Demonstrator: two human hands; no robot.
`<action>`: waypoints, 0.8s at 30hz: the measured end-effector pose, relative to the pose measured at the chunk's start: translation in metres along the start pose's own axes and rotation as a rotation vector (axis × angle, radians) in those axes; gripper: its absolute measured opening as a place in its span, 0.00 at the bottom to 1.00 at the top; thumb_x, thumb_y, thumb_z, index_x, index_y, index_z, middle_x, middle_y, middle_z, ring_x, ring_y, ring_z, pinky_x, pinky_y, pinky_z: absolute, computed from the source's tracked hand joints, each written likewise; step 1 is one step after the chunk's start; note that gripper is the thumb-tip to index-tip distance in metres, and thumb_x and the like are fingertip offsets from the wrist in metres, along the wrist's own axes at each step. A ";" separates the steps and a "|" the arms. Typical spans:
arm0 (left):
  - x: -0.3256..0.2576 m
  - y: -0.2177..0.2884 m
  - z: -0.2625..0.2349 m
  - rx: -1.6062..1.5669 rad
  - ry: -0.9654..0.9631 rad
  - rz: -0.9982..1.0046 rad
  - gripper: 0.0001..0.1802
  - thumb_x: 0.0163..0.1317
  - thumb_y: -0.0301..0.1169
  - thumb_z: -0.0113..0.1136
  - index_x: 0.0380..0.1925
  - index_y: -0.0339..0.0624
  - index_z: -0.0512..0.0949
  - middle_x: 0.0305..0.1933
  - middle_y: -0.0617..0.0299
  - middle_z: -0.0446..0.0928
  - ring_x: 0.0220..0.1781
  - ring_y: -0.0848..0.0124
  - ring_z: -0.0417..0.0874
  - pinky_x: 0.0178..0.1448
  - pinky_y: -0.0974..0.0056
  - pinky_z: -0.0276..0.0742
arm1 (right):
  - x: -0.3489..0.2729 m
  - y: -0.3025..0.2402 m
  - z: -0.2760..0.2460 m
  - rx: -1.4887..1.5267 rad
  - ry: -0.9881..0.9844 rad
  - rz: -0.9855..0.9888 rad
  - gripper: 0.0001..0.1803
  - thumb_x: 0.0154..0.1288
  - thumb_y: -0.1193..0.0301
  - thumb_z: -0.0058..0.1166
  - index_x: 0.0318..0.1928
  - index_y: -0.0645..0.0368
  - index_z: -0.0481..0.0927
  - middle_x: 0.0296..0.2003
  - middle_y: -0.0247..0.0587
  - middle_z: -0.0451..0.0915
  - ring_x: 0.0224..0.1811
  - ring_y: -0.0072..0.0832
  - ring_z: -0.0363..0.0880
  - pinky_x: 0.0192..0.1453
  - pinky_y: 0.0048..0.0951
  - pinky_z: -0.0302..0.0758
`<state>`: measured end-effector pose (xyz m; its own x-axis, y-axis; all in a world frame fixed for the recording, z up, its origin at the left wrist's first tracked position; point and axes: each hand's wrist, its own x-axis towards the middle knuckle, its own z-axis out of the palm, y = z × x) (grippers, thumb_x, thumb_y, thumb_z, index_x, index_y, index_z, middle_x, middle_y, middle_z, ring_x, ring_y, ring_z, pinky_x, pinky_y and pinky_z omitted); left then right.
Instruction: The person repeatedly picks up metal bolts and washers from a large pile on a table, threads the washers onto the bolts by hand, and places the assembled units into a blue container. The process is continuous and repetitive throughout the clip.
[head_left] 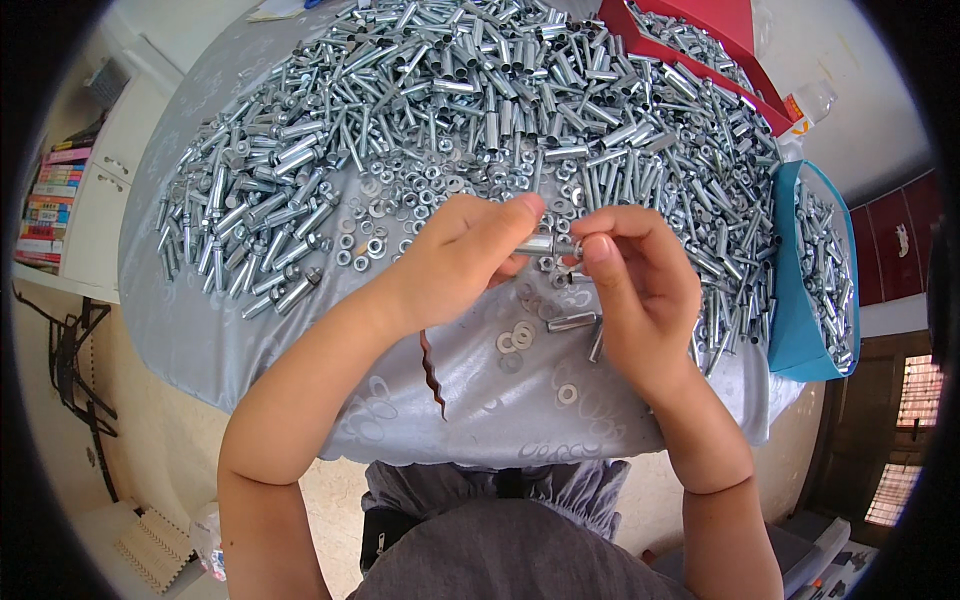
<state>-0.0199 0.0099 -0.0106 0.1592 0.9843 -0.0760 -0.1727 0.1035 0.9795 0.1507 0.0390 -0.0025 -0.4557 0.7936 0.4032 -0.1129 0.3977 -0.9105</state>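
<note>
Above the near part of the table, my left hand (462,245) is closed around a silvery metal sleeve anchor bolt (538,244), held roughly level. At its right end, the thumb and forefinger of my right hand (648,295) pinch the tip; the fingertips partly hide what sits there. Just beyond my hands lie loose hex nuts (415,187) and flat washers (376,208). Nearer me, a few washers (522,336) and a loose metal sleeve (571,322) rest on the grey cloth. Left of my left hand is a group of anchor bolts with nuts (298,292).
A big heap of metal sleeves and bolts (450,60) covers the far table. A red box (768,100) and a teal box (790,310), both filled with metal parts, stand at the right. A clear plastic bottle (815,100) is beside them. The grey tablecloth (210,345) has a wavy brown slit (432,375).
</note>
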 end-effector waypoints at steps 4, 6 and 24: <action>0.001 -0.001 -0.001 -0.007 0.025 -0.029 0.28 0.66 0.45 0.41 0.07 0.46 0.62 0.12 0.74 0.57 0.16 0.83 0.54 0.21 0.72 0.51 | 0.000 0.002 0.001 0.084 0.039 0.040 0.06 0.63 0.78 0.50 0.40 0.65 0.74 0.36 0.35 0.76 0.36 0.17 0.72 0.42 0.19 0.69; 0.003 -0.004 -0.003 -0.007 0.024 -0.015 0.28 0.66 0.45 0.41 0.07 0.46 0.62 0.12 0.74 0.57 0.16 0.83 0.54 0.21 0.72 0.51 | 0.000 0.002 0.000 0.081 0.020 0.059 0.07 0.62 0.78 0.50 0.41 0.66 0.74 0.36 0.36 0.76 0.36 0.17 0.72 0.42 0.19 0.69; 0.001 -0.001 -0.004 -0.022 -0.016 -0.054 0.27 0.65 0.46 0.43 0.08 0.45 0.64 0.12 0.73 0.58 0.17 0.82 0.55 0.22 0.72 0.52 | 0.005 0.008 -0.007 -0.102 -0.104 -0.059 0.14 0.54 0.78 0.59 0.43 0.62 0.77 0.34 0.34 0.77 0.33 0.17 0.72 0.36 0.19 0.68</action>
<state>-0.0233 0.0113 -0.0119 0.1847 0.9748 -0.1249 -0.1847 0.1593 0.9698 0.1537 0.0494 -0.0075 -0.5407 0.7176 0.4389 -0.0543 0.4909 -0.8695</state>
